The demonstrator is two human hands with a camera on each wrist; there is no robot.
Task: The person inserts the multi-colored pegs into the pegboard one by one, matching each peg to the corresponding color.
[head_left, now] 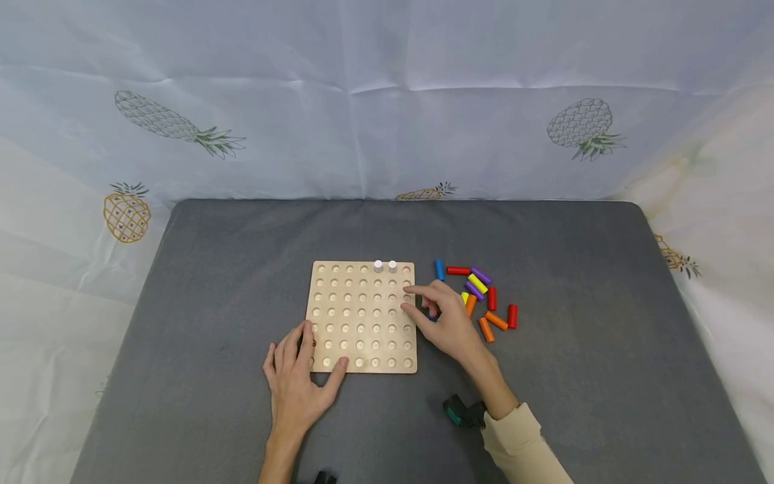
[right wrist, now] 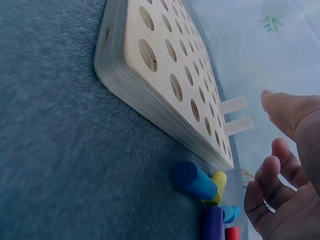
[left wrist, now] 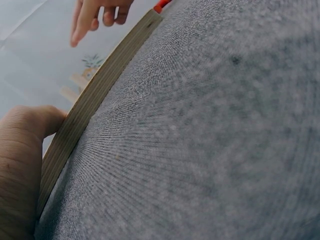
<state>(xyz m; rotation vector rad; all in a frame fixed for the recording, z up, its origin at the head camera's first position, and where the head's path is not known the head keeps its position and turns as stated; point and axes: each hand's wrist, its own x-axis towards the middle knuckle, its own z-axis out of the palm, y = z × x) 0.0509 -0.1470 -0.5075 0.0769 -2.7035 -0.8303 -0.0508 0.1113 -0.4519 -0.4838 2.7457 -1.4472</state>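
Observation:
A pale wooden peg board (head_left: 368, 329) with rows of round holes lies on the grey cloth. Two white pegs (right wrist: 233, 105) stand upright side by side in holes of its far row. My left hand (head_left: 297, 390) rests at the board's near left corner, fingers spread along the left edge and thumb on the near edge. Over the board's right edge hovers my right hand (head_left: 446, 323), index finger and thumb apart with nothing visible between them; its other fingers are bent. Beneath it on the cloth lies a blue peg (right wrist: 194, 181), mostly hidden in the head view.
Loose pegs lie right of the board: a purple peg (head_left: 481, 275), a yellow peg (head_left: 478, 284), an orange peg (head_left: 486, 329), a red peg (head_left: 512, 316) and several others. A black wrist device (head_left: 462, 411) sits by the right forearm. A pineapple-print curtain (head_left: 387, 134) hangs behind.

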